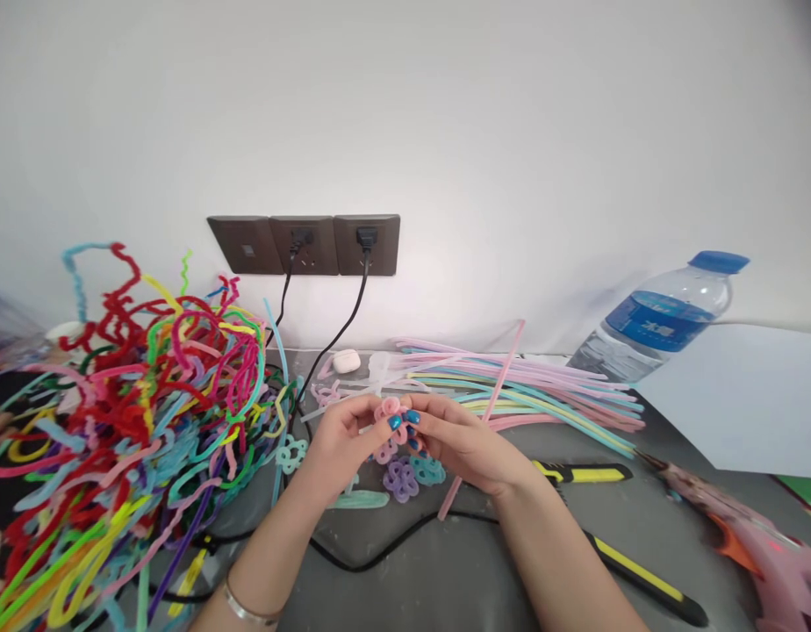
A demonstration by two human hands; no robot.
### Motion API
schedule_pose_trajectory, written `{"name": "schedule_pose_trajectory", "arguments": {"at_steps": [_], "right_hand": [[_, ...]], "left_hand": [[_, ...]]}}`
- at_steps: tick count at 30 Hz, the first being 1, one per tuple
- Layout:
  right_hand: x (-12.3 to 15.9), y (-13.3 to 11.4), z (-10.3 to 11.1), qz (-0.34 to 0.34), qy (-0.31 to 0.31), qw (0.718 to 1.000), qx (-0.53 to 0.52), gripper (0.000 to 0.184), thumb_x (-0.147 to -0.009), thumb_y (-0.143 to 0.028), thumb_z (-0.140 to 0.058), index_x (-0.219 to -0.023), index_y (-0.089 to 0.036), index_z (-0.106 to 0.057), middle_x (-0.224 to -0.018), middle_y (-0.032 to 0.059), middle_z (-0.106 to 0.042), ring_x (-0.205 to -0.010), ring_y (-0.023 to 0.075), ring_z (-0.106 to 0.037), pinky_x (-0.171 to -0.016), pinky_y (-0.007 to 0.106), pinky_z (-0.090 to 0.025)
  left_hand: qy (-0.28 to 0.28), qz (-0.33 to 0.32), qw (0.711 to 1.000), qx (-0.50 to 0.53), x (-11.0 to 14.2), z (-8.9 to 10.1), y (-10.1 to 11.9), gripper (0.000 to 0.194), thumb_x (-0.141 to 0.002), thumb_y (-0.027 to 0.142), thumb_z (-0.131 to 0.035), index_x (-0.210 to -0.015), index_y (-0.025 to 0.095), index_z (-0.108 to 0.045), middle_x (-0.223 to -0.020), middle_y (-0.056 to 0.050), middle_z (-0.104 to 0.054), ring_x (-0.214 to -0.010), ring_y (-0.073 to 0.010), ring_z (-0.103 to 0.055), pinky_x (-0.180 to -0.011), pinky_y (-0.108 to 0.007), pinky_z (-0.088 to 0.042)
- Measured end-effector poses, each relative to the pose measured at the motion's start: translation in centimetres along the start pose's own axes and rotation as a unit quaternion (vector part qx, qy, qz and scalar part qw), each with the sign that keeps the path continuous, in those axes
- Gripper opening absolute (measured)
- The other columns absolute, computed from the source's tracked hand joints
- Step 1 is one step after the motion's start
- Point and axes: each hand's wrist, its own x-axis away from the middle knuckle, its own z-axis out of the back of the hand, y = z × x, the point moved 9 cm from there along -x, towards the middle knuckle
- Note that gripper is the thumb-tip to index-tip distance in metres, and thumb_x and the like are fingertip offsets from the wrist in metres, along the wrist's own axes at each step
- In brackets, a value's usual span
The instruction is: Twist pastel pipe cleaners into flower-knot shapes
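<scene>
A pink pipe-cleaner flower (391, 406) made of small loops is pinched between my two hands near the middle of the table. My left hand (356, 434) grips its left side with thumb and fingers. From the right, my right hand (451, 434) holds the same flower, fingertips pressed together, partly hiding it. Just below lie a purple looped flower (401, 479) and a teal looped flower (427, 470). A mint looped flower (291, 454) rests left of my left hand. One long pink pipe cleaner (504, 373) slants behind my right hand.
A tangled heap of colourful pipe cleaners (175, 395) fills the left side. Straight pipe cleaners (543, 404) lie behind my hands. On the right are yellow-black pliers (593, 474), a pink glue gun (741, 527) and a water bottle (662, 316). A black cable (372, 562) crosses the table.
</scene>
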Motion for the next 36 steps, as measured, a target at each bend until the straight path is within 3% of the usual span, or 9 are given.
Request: {"name": "schedule_pose_trajectory", "arguments": {"at_steps": [6,13,18,22,26,31,36], "right_hand": [[0.3,0.2,0.4,-0.023,-0.004,1.0,0.012,0.023,-0.08,-0.039,-0.076,-0.087,-0.016,-0.073,-0.069,-0.0006,-0.057,-0.059,0.0101,-0.044,-0.055,0.021,-0.032],[0.8,0.5,0.6,-0.071,-0.016,0.997,0.04,0.026,-0.077,-0.041,-0.077,-0.079,-0.016,-0.07,-0.07,-0.0001,-0.058,-0.055,0.0082,-0.042,-0.051,0.02,-0.03],[0.7,-0.7,1.9,-0.02,0.045,0.998,0.035,0.025,-0.076,-0.039,-0.078,-0.079,-0.016,-0.068,-0.07,-0.0009,-0.058,-0.056,0.0088,-0.045,-0.052,0.02,-0.033],[0.3,-1.0,1.8,0.007,0.065,0.996,0.054,0.027,-0.075,-0.04,-0.079,-0.078,-0.017,-0.066,-0.069,-0.0018,-0.056,-0.056,0.009,-0.045,-0.05,0.02,-0.03],[0.0,-1.2,0.8,0.032,0.049,0.994,0.096,0.028,-0.078,-0.043,-0.076,-0.08,-0.017,-0.067,-0.069,-0.0017,-0.056,-0.06,0.0101,-0.047,-0.054,0.021,-0.032],[-0.1,-1.1,0.4,0.037,0.047,0.989,0.133,0.029,-0.08,-0.045,-0.073,-0.08,-0.016,-0.067,-0.068,-0.0017,-0.055,-0.062,0.0111,-0.047,-0.058,0.023,-0.033],[-0.4,-0.6,0.2,0.037,0.047,0.988,0.141,0.03,-0.082,-0.046,-0.07,-0.079,-0.017,-0.065,-0.07,-0.0019,-0.053,-0.062,0.0108,-0.043,-0.06,0.023,-0.033]], "left_hand": [[-0.037,-0.008,0.998,-0.059,0.2,-0.4,0.8,0.017,-0.073,0.03,-0.07,-0.068,0.016,-0.062,-0.062,0.003,-0.048,-0.055,-0.0099,-0.043,-0.049,-0.02,-0.038],[-0.063,-0.004,0.991,-0.117,0.3,-0.6,0.5,0.009,-0.073,0.02,-0.064,-0.066,0.016,-0.059,-0.068,0.001,-0.052,-0.065,-0.012,-0.048,-0.058,-0.02,-0.043],[-0.048,0.009,0.997,-0.056,0.2,-0.8,0.4,0.02,-0.078,0.035,-0.067,-0.082,0.016,-0.068,-0.077,-0.005,-0.064,-0.061,-0.0133,-0.052,-0.051,-0.022,-0.046],[-0.011,0.006,1.0,-0.012,0.1,-0.6,0.3,0.027,-0.079,0.043,-0.068,-0.083,0.016,-0.066,-0.073,-0.003,-0.062,-0.057,-0.0114,-0.05,-0.047,-0.021,-0.046],[0.021,-0.017,0.999,-0.017,0.1,-0.2,0.3,0.025,-0.076,0.039,-0.07,-0.075,0.018,-0.056,-0.066,0.002,-0.054,-0.052,-0.0098,-0.046,-0.043,-0.02,-0.043],[0.019,-0.039,0.996,-0.074,0.0,-0.1,0.4,0.017,-0.08,0.031,-0.059,-0.071,0.019,-0.052,-0.062,0.005,-0.048,-0.05,-0.0094,-0.044,-0.043,-0.019,-0.041],[0.024,-0.029,0.993,-0.114,0.0,0.3,0.3,0.014,-0.077,0.026,-0.059,-0.068,0.02,-0.05,-0.061,0.005,-0.045,-0.051,-0.0095,-0.042,-0.043,-0.018,-0.039]]}}
